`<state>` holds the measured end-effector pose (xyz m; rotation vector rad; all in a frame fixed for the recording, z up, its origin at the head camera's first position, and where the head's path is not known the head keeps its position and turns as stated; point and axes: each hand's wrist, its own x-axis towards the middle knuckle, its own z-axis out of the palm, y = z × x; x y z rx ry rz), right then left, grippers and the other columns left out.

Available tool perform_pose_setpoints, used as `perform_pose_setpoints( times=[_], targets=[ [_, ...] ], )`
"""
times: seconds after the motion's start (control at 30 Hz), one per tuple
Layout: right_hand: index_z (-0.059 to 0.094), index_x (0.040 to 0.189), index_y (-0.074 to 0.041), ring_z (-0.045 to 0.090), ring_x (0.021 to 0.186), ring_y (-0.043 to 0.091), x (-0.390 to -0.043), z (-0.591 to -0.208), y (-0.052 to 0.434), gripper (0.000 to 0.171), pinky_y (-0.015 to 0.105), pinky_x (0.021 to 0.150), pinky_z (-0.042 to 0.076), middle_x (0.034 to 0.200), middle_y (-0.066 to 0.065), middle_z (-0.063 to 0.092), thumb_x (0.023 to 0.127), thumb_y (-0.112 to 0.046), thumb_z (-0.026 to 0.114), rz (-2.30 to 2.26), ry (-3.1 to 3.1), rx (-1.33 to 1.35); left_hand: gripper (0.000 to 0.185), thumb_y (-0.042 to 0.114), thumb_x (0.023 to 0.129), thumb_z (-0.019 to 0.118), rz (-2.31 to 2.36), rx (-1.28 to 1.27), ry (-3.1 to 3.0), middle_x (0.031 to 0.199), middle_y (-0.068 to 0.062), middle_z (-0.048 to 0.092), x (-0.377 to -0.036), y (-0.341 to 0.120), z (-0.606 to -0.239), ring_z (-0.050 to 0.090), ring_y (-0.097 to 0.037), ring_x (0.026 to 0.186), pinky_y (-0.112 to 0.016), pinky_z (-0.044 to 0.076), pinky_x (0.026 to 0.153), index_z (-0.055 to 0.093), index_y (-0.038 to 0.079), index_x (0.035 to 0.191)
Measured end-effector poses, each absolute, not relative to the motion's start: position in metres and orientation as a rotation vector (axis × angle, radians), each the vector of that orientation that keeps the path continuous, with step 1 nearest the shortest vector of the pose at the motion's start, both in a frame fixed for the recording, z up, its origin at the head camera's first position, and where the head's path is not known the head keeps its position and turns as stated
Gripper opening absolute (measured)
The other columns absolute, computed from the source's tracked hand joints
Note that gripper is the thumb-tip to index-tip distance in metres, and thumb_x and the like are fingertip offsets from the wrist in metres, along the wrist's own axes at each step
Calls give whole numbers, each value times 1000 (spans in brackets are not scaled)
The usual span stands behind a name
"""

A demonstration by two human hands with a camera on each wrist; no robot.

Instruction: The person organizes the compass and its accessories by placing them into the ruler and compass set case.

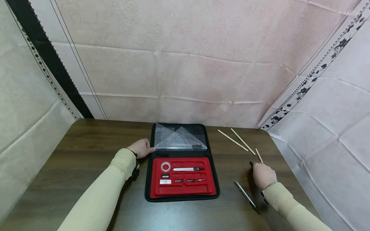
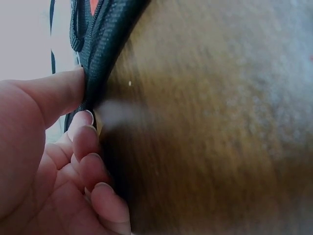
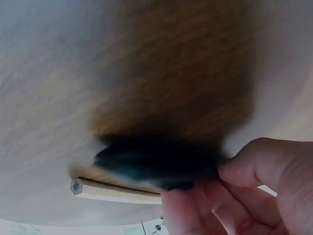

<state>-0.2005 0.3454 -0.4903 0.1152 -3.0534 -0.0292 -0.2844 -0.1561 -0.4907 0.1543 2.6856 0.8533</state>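
An unzipped black case [image 1: 147, 184] lies flat on the table, its red tray [image 1: 185, 193] toward me. My left hand [image 1: 141, 149] pinches the case's left edge between thumb and fingers; the left wrist view shows the zipper edge [image 2: 100, 58] there. Clear set squares [image 1: 180, 138] fill the lid pocket. On the right, my right hand [image 1: 263, 175] grips a small dark object [image 3: 156, 159] between thumb and fingers; it is blurred and I cannot tell its kind. Right beside that hand lies a short pale pencil-like stick [image 1: 259, 155].
Two longer pale sticks [image 1: 233, 140] lie behind the right hand. A silver and black drawing compass [image 1: 246, 196] rests on the table between case and right arm. The tray holds a round clear ring [image 1: 165, 166], an eraser [image 1: 165, 182] and small metal parts. White cloth walls [image 1: 173, 80] surround the table.
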Motion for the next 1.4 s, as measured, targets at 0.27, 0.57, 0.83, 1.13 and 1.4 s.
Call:
perform_pose_setpoints(
  times=[0.27, 0.57, 0.83, 1.13, 1.4],
  targets=[
    [55, 78, 3, 59, 54, 38, -207, -487, 332, 8, 52, 43, 44, 67, 18, 58, 83, 4, 62, -54, -2970, 178, 31, 32, 95, 61, 844, 148, 2680, 71, -6, 50, -285, -156, -491, 49, -20, 68, -31, 38, 61, 49, 5, 85],
    [60, 87, -3, 59, 56, 25, -210, -468, 236, 9, 41, 42, 46, 76, 10, 58, 81, 4, 61, -77, -2594, 771, 31, 32, 95, 62, 853, 129, 2660, 70, -7, 50, -286, -157, -493, 49, -21, 68, -31, 39, 60, 50, 5, 84],
    [69, 96, -12, 61, 67, 14, -218, -470, 156, 18, 30, 61, 52, 81, 3, 63, 81, -8, 77, -293, -2576, 1125, 31, 32, 95, 62, 840, 138, 2675, 72, -7, 51, -290, -157, -496, 50, -21, 69, -32, 39, 61, 50, 5, 84],
    [73, 107, -16, 64, 79, 14, -224, -483, 119, 29, 29, 73, 54, 94, 3, 69, 81, -27, 80, -413, -2621, 1240, 31, 32, 94, 63, 851, 136, 2675, 71, -8, 52, -288, -155, -496, 50, -21, 68, -32, 39, 61, 50, 6, 84],
    [71, 108, -14, 62, 81, 15, -221, -490, 116, 28, 30, 72, 54, 98, 4, 66, 82, -22, 79, -363, -2634, 1222, 31, 32, 94, 63, 862, 156, 2675, 71, -7, 51, -290, -159, -496, 49, -21, 67, -32, 39, 60, 50, 6, 84]
  ],
)
